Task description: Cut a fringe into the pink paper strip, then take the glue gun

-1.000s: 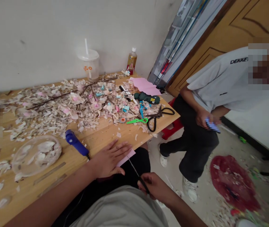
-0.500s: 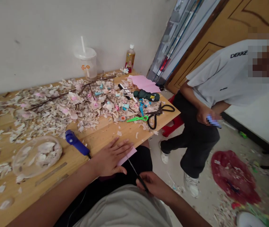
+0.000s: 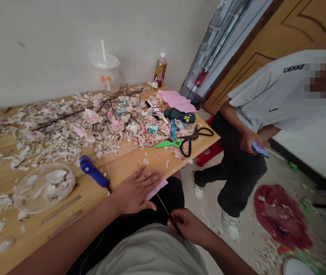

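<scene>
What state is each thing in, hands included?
Left hand: spread over pink paper
Pink paper: partly covered
Right hand: closed on dark-handled tool
Dark-handled tool: held, pointing at paper
Cup: upright, lidded, straw in
Bottle: upright, capped
Black-handled scissors: handles apart, blades unclear
Blue tool: lying, power unclear
Clear dish: holding pale scraps

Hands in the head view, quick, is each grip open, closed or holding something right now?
Left hand: open, laid flat over pink paper.
Right hand: closed, holding a black-handled tool.
</scene>
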`<state>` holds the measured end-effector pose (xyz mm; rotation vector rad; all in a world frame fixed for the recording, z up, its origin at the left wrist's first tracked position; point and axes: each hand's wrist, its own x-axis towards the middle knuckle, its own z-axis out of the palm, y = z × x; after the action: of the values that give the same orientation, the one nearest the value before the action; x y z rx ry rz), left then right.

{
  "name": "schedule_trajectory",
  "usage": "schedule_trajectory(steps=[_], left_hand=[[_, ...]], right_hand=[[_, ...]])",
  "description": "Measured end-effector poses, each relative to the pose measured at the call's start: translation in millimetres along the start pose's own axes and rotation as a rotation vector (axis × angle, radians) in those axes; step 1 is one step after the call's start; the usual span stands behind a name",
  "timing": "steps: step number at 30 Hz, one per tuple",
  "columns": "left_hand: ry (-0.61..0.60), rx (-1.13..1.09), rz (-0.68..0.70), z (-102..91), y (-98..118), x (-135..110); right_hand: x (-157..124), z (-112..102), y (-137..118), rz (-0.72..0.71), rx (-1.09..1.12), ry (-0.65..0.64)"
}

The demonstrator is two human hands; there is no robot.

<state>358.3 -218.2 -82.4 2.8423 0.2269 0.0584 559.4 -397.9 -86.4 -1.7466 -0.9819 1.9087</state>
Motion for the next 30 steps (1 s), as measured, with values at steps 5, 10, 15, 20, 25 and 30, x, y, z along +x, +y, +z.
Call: schedule_trajectory(steps=[5, 10, 15, 20, 25, 30], left_hand=[[0.009, -0.001, -0.001, 1.7, 0, 0], [0.022, 0.005, -0.003, 3.9, -1, 0], [0.012, -0.005, -0.019, 3.3, -1, 2], [0.014, -0.002, -0.015, 3.6, -1, 2], [0.027, 0.013, 0.000, 2.7, -2, -1], [0.023, 0.001, 0.005, 1.5, -3, 1]], right_hand=[[-6, 4, -4, -0.025, 0.030, -0.034], [-1, 6, -5, -0.037, 0.027, -0.029], [4, 6, 0, -0.047, -0.001, -0.017], [6, 7, 1, -0.071, -0.022, 0.015], [2, 10, 0, -0.077, 0.004, 0.031], [-9, 13, 0, -0.069, 0.026, 0.018]])
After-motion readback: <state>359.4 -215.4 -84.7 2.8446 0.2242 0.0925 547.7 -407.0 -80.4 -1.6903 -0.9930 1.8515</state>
